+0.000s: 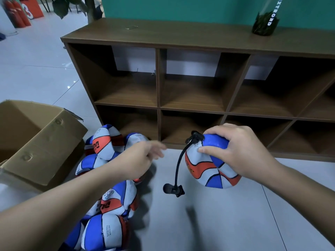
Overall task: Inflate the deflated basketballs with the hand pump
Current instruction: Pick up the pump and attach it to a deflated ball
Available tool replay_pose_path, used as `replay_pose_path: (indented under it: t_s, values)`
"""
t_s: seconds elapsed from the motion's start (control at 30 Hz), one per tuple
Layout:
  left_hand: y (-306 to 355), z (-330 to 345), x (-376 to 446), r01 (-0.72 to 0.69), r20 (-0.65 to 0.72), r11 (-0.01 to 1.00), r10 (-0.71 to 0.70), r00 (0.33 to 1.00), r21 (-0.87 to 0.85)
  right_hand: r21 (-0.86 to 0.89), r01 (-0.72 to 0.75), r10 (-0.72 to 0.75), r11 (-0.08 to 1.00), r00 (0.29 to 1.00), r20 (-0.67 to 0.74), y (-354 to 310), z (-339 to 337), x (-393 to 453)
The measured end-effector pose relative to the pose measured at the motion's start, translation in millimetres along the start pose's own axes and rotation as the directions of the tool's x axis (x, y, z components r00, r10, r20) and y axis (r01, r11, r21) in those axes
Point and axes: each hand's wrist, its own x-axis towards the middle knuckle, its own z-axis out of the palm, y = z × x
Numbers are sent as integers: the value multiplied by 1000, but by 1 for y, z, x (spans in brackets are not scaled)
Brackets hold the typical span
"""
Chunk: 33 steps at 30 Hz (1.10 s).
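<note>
Floor-level, right hand [241, 151] grips basketball [213, 169]; left hand [143, 158] apart.

A low brown wooden shelf unit [199, 73] with open cubbies is standing against a teal wall [181, 8]. Pale grey floor tiles [45, 57] are catching glossy reflections of light. An open cardboard box [36, 138] is sitting left, with red extinguishers [16, 13] standing far back.
</note>
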Motion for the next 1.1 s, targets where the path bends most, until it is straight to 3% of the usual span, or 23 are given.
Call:
replay_pose_path:
  t_s: [0.07,0.17,0.27,0.37,0.47,0.6,0.7,0.8,0.93,1.1]
  values:
    - [-23,9,0,91,220,975,-137,966,205,41,4,-3,999,1000,-1,2,-5,0]
    - [-37,30,-4,84,361,964,-175,916,253,173,-34,34,984,999,1,6,-14,-1]
    - [-37,53,3,14,308,989,-60,949,150,292,-77,77,953,997,12,7,-20,1]
    - [-37,70,15,-144,218,987,124,968,77,324,-84,91,942,996,-8,10,-21,4]
    - [-35,72,21,-141,194,977,110,975,158,309,-142,149,941,989,2,25,-15,7]
    - [-45,60,14,11,179,942,-75,981,336,185,-269,264,945,963,49,59,14,10]
    - [-50,39,-2,77,248,978,-126,961,196,96,-337,313,937,929,197,92,57,8]
    - [-46,21,-16,40,329,996,-66,942,85,-41,-321,317,946,896,310,119,106,1]
    - [-44,19,-18,-5,244,1000,7,970,-9,-218,-232,303,948,868,393,132,170,-9]
    - [-41,30,-6,159,226,979,-127,966,-130,-263,-269,366,927,807,464,133,212,-29]
